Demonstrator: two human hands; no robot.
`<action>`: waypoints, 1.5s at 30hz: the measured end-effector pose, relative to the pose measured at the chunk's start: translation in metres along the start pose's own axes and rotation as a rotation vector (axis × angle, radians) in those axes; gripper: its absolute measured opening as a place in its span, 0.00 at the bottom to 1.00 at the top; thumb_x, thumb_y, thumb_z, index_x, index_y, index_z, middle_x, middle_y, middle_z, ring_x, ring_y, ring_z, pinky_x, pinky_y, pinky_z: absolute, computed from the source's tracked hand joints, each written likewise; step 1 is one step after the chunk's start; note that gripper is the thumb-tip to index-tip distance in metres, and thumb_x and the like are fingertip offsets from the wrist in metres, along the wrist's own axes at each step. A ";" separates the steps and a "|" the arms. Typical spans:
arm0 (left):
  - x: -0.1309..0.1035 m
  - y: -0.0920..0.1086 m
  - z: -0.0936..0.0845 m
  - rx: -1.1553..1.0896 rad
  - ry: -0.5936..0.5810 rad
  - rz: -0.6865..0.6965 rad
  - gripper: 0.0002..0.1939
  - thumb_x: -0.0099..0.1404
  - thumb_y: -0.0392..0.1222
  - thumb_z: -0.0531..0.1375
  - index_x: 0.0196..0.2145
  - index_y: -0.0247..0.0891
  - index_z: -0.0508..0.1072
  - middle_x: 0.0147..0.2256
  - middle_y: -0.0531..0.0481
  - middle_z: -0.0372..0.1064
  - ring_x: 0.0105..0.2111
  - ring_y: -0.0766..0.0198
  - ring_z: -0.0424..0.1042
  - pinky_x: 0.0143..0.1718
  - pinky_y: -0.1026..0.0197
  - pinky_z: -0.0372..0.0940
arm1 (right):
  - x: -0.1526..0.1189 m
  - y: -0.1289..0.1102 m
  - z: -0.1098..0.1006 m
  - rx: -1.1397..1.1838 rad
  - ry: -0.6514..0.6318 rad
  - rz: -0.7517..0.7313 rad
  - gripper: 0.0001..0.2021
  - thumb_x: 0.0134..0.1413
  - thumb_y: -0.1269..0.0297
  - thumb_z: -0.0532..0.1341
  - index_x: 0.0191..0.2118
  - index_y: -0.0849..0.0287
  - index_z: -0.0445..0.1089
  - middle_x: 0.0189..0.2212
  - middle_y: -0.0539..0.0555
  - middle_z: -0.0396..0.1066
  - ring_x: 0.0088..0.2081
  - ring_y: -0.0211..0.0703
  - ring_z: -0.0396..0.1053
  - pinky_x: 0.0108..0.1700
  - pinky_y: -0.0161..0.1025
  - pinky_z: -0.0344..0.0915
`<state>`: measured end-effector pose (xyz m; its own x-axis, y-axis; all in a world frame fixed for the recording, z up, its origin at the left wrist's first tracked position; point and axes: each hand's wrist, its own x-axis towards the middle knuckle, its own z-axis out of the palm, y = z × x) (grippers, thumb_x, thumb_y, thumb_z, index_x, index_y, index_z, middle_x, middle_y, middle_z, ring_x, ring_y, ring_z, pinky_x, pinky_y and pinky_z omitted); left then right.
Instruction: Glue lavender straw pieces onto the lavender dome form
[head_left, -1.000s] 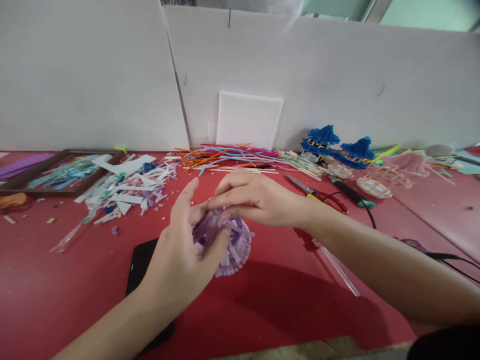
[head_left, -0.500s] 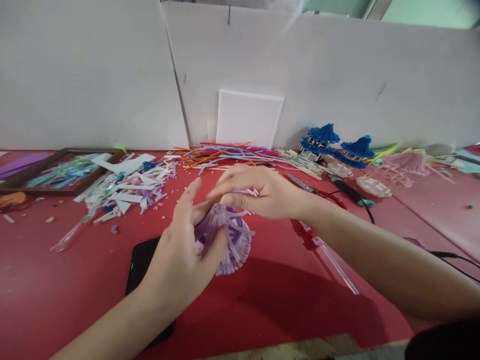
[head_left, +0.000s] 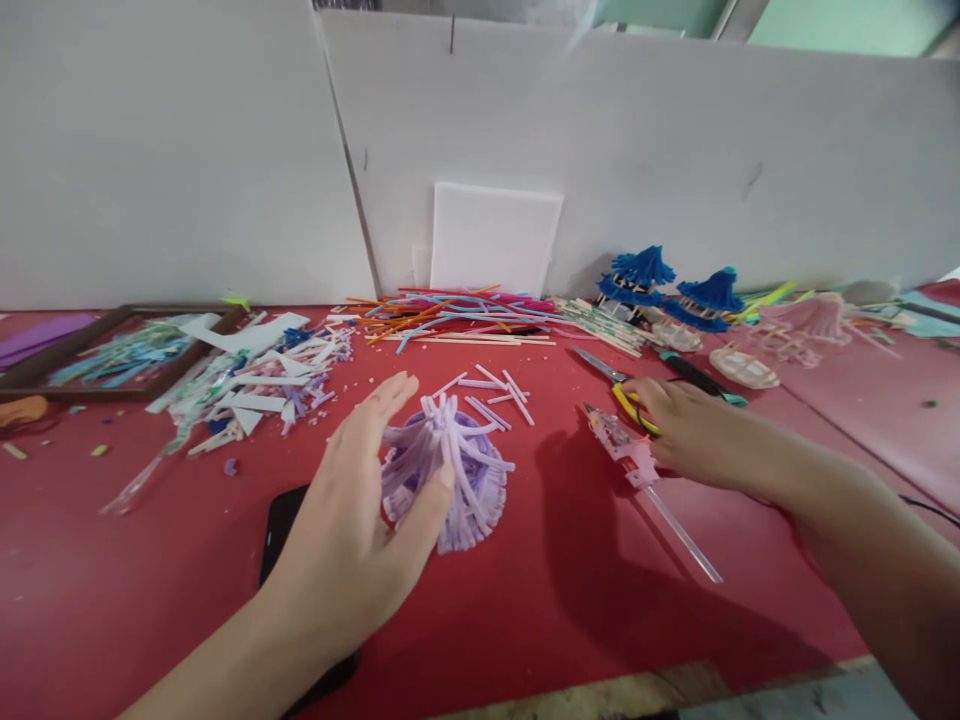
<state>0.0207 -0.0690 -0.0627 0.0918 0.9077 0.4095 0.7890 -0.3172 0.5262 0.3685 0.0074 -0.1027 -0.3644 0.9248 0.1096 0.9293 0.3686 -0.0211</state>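
Now | left hand (head_left: 360, 520) cups purple straw dome (head_left: 454, 480) mid-surface, fingers spread around it | right hand (head_left: 686, 430) on scissors (head_left: 626, 392), grip seemingly loose | step: fetching cutter | next needs firm handle grasp

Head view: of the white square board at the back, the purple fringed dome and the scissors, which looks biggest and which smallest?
1. White board, largest.
2. Purple dome, under the left hand; it sits nearer the camera, so the gap is unsure.
3. Scissors, smallest, partly hidden by the right hand.
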 end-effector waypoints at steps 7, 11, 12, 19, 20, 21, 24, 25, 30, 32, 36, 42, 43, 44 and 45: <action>0.004 0.003 0.002 -0.133 -0.069 -0.127 0.31 0.64 0.49 0.59 0.62 0.41 0.57 0.57 0.43 0.71 0.57 0.53 0.71 0.52 0.52 0.72 | -0.039 -0.003 0.023 -0.076 0.044 -0.043 0.28 0.42 0.79 0.53 0.53 0.63 0.68 0.51 0.67 0.72 0.54 0.62 0.70 0.55 0.59 0.69; 0.004 0.004 0.003 -0.170 -0.090 -0.144 0.30 0.63 0.49 0.59 0.61 0.42 0.59 0.56 0.43 0.72 0.54 0.51 0.74 0.51 0.51 0.72 | -0.034 -0.042 0.001 0.057 0.338 -0.156 0.13 0.58 0.69 0.54 0.46 0.57 0.71 0.42 0.59 0.75 0.44 0.54 0.75 0.46 0.52 0.74; 0.004 0.004 0.003 -0.172 -0.094 -0.150 0.30 0.63 0.49 0.59 0.60 0.43 0.59 0.56 0.43 0.72 0.54 0.51 0.74 0.50 0.51 0.73 | -0.031 -0.056 -0.005 0.125 0.418 -0.266 0.09 0.61 0.67 0.55 0.44 0.57 0.71 0.41 0.57 0.76 0.42 0.50 0.75 0.45 0.48 0.74; 0.003 0.004 0.003 -0.166 -0.092 -0.149 0.30 0.63 0.51 0.59 0.61 0.41 0.59 0.56 0.39 0.71 0.54 0.48 0.73 0.53 0.45 0.70 | -0.009 -0.131 -0.021 0.362 0.643 -0.651 0.04 0.60 0.70 0.62 0.40 0.59 0.75 0.34 0.52 0.78 0.39 0.41 0.72 0.42 0.40 0.71; 0.003 0.004 0.003 -0.169 -0.091 -0.146 0.30 0.64 0.51 0.59 0.61 0.40 0.59 0.56 0.39 0.71 0.54 0.48 0.73 0.54 0.44 0.69 | -0.007 -0.136 -0.021 0.370 0.672 -0.687 0.04 0.59 0.72 0.64 0.39 0.60 0.75 0.33 0.52 0.78 0.38 0.42 0.72 0.41 0.40 0.71; 0.003 0.004 0.003 -0.174 -0.091 -0.145 0.30 0.64 0.52 0.58 0.61 0.40 0.59 0.56 0.38 0.71 0.55 0.48 0.73 0.54 0.44 0.69 | -0.004 -0.139 -0.020 0.374 0.690 -0.718 0.03 0.57 0.73 0.65 0.38 0.61 0.76 0.33 0.52 0.78 0.36 0.42 0.72 0.40 0.40 0.70; 0.004 0.004 0.003 -0.173 -0.089 -0.150 0.32 0.65 0.55 0.58 0.61 0.39 0.59 0.56 0.38 0.71 0.54 0.47 0.73 0.51 0.45 0.71 | 0.002 -0.145 -0.018 0.382 0.712 -0.753 0.04 0.57 0.75 0.64 0.35 0.63 0.77 0.31 0.52 0.78 0.34 0.41 0.71 0.38 0.39 0.68; 0.004 0.003 0.003 -0.164 -0.085 -0.147 0.32 0.65 0.56 0.58 0.61 0.38 0.59 0.56 0.38 0.71 0.54 0.47 0.73 0.50 0.45 0.71 | 0.003 -0.146 -0.017 0.385 0.715 -0.751 0.04 0.58 0.75 0.63 0.34 0.62 0.77 0.31 0.52 0.78 0.34 0.41 0.70 0.37 0.39 0.67; 0.006 0.002 0.004 -0.105 -0.056 -0.090 0.33 0.64 0.55 0.58 0.61 0.34 0.62 0.55 0.37 0.72 0.54 0.45 0.72 0.53 0.41 0.69 | 0.005 -0.149 -0.016 0.384 0.700 -0.776 0.05 0.59 0.75 0.62 0.35 0.63 0.76 0.32 0.53 0.78 0.37 0.42 0.70 0.38 0.40 0.67; 0.007 0.002 0.005 -0.091 -0.053 -0.081 0.32 0.64 0.55 0.58 0.61 0.34 0.62 0.54 0.38 0.73 0.54 0.45 0.73 0.52 0.41 0.69 | 0.005 -0.151 -0.016 0.380 0.697 -0.783 0.05 0.58 0.75 0.62 0.35 0.63 0.76 0.32 0.52 0.78 0.37 0.41 0.70 0.38 0.40 0.68; 0.007 0.003 0.006 -0.083 -0.048 -0.075 0.32 0.65 0.53 0.58 0.61 0.34 0.63 0.54 0.38 0.73 0.54 0.44 0.72 0.52 0.41 0.69 | 0.006 -0.154 -0.016 0.353 0.712 -0.782 0.05 0.57 0.76 0.63 0.34 0.63 0.76 0.29 0.52 0.77 0.36 0.41 0.71 0.37 0.39 0.68; 0.007 0.002 0.006 -0.085 -0.042 -0.052 0.32 0.65 0.53 0.57 0.61 0.32 0.63 0.54 0.37 0.73 0.53 0.46 0.73 0.53 0.43 0.69 | 0.008 -0.154 -0.016 0.334 0.698 -0.795 0.06 0.56 0.76 0.62 0.32 0.62 0.75 0.28 0.51 0.76 0.34 0.40 0.70 0.37 0.39 0.67; 0.006 0.002 0.005 -0.082 -0.040 -0.045 0.32 0.65 0.53 0.57 0.61 0.32 0.63 0.54 0.37 0.73 0.53 0.46 0.74 0.53 0.43 0.69 | 0.009 -0.154 -0.015 0.333 0.697 -0.796 0.06 0.57 0.76 0.62 0.31 0.61 0.75 0.28 0.51 0.75 0.34 0.40 0.69 0.37 0.39 0.67; 0.006 0.002 0.005 -0.077 -0.039 -0.040 0.31 0.65 0.53 0.57 0.61 0.32 0.63 0.54 0.37 0.73 0.53 0.46 0.74 0.53 0.43 0.69 | 0.009 -0.154 -0.015 0.333 0.695 -0.798 0.07 0.57 0.76 0.61 0.31 0.61 0.75 0.28 0.51 0.75 0.33 0.40 0.69 0.37 0.39 0.67; 0.006 0.001 0.005 -0.071 -0.036 -0.036 0.31 0.65 0.53 0.57 0.60 0.32 0.63 0.54 0.37 0.73 0.53 0.46 0.74 0.53 0.43 0.69 | 0.009 -0.154 -0.015 0.334 0.695 -0.799 0.07 0.58 0.76 0.61 0.31 0.61 0.75 0.28 0.51 0.75 0.33 0.39 0.69 0.37 0.38 0.67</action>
<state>0.0255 -0.0624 -0.0635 0.0867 0.9279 0.3627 0.7470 -0.3014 0.5926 0.2230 -0.0421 -0.0834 -0.6413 0.1939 0.7424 0.3412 0.9387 0.0496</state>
